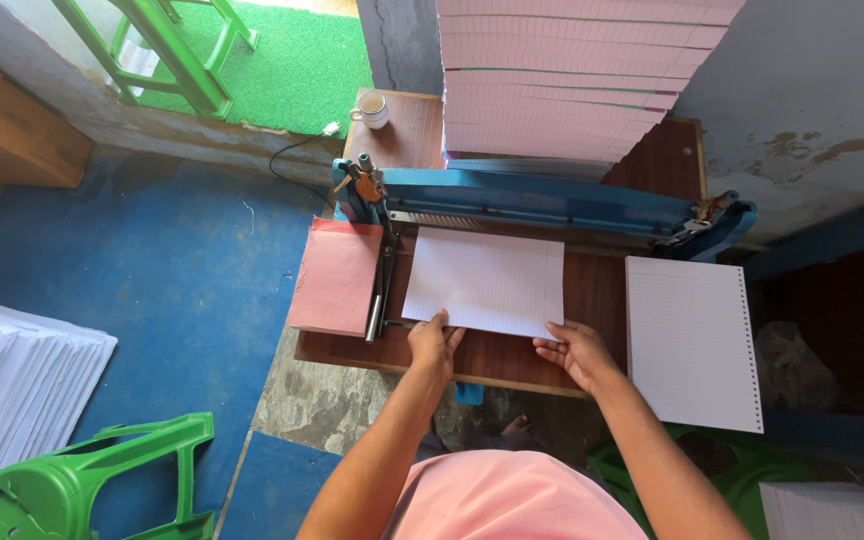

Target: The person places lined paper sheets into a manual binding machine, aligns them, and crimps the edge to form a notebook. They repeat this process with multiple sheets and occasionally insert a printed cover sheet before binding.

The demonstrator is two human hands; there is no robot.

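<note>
A small stack of white lined sheets (pixel 485 279) lies flat on the brown wooden table (pixel 592 290), its far edge pushed under the blue hole-punching machine (pixel 542 200). My left hand (pixel 434 343) grips the stack's near left corner, thumb on top. My right hand (pixel 574 349) rests at its near right corner, fingers spread on the edge. A black lever (pixel 382 285) of the machine lies along the left side of the sheets.
A punched pile of white lined paper (pixel 694 340) lies to the right. A pink pad (pixel 334 276) hangs off the table's left. Tall pink paper stacks (pixel 562 75) and a white cup (pixel 372 108) stand behind the machine. Green plastic stools (pixel 92 480) and white paper piles (pixel 12 380) occupy the blue floor.
</note>
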